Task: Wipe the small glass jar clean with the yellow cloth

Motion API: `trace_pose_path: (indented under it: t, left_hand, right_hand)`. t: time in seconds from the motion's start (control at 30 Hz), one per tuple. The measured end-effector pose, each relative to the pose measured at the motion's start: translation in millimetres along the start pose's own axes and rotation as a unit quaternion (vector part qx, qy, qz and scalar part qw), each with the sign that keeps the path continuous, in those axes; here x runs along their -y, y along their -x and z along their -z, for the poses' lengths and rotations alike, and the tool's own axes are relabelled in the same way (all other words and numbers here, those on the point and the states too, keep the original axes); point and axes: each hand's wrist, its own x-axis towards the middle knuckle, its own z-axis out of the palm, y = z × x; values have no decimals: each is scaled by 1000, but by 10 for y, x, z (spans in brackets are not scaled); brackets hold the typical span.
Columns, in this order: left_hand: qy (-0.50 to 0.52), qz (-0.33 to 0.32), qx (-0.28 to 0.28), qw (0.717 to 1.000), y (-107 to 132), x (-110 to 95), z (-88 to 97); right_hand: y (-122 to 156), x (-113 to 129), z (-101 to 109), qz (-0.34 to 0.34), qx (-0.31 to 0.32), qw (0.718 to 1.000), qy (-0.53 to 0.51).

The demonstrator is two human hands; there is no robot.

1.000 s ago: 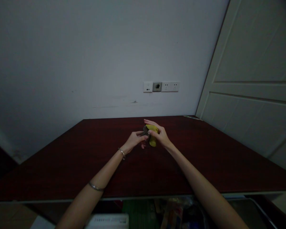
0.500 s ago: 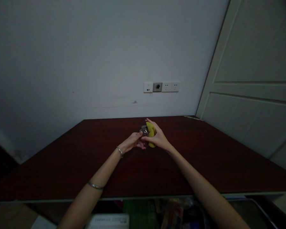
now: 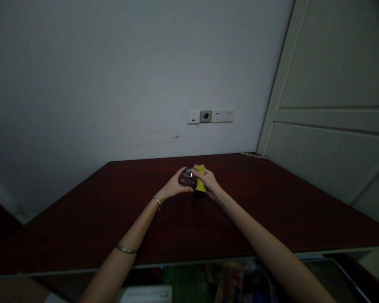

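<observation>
My left hand (image 3: 175,185) curves its thumb and fingers around the left side of a clear, shiny round object (image 3: 189,178), glass-like in look. What exactly it is I cannot make out. In my right hand (image 3: 210,182) is a yellow cloth (image 3: 200,184) with a dark lower end, gripped between thumb and fingers. The cloth is against or right beside the right side of the round object. Both hands are over the middle of the dark red tabletop (image 3: 139,227), and some fingers are hidden behind what they hold.
Wall sockets (image 3: 222,115) sit above the table's back edge, and a pale panelled door (image 3: 328,113) stands at the right. Below the front edge, an open space holds a white box (image 3: 147,293), a green item (image 3: 185,284) and packets (image 3: 230,286).
My right thumb has moved up, and the yellow cloth has turned, now showing its dark lower end. My left hand has opened wider around the round object. The view has shifted slightly.
</observation>
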Motion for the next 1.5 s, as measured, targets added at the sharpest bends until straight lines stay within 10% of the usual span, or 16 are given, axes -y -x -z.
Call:
trace_pose_path:
  t: [0.67,0.93,1.23,1.5]
  left_hand:
    - [-170,-52,-84,980,43,-90,-69]
    - [-47,-41,-49,997,42,32,-121]
    - [-54,-57,-89,993,43,76,-178]
    - [-55,-78,-94,991,5,129,-176]
  right_hand:
    - [-12,5,26,132,74,985,83]
    - [174,129,11,355,155,874,293]
    - [31,111,63,278,104,926,232]
    - [141,151,43,381,159,863,291]
